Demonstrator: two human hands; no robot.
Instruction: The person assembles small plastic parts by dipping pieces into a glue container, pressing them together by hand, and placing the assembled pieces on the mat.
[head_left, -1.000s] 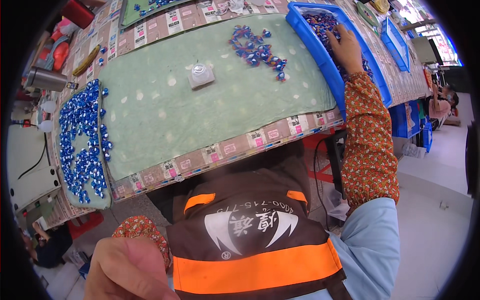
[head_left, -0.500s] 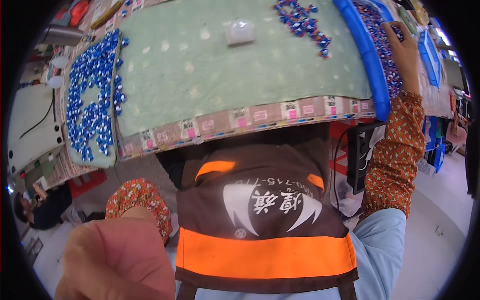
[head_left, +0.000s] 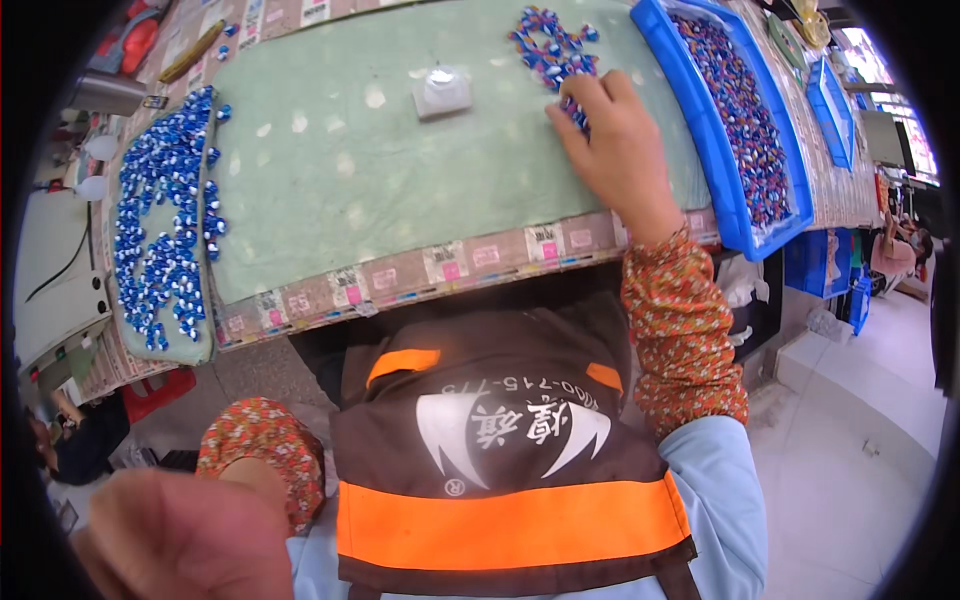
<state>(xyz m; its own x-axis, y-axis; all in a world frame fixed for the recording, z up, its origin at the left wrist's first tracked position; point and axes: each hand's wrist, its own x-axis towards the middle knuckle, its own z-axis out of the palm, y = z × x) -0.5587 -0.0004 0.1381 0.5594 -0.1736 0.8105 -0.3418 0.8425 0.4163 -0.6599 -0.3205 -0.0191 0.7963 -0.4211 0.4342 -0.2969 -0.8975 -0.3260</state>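
Note:
Over the green mat [head_left: 330, 200], my right hand [head_left: 620, 155] has its fingers curled around small blue-and-red pieces [head_left: 575, 113]. A loose spread of the same pieces [head_left: 545, 40] lies just beyond it, and the hand covers the near end. My left hand [head_left: 185, 540] is raised close to the camera at the lower left, well off the table. Its fingers look curled in but are blurred; what they hold, if anything, is hidden. A small translucent white dome on a square base [head_left: 443, 92] sits mid-mat.
To the right stands a blue tray [head_left: 715, 165] filled with small pieces. Many blue-and-white pieces [head_left: 160, 235] cover a pad on the left. A smaller blue tray [head_left: 830, 110] and blue bins [head_left: 818, 265] are farther right. A metal cylinder [head_left: 105, 92] stands far left.
My right hand has left the blue tray and moved left to the pieces on the mat. My left hand has shifted lower and left. The whole view has turned slightly.

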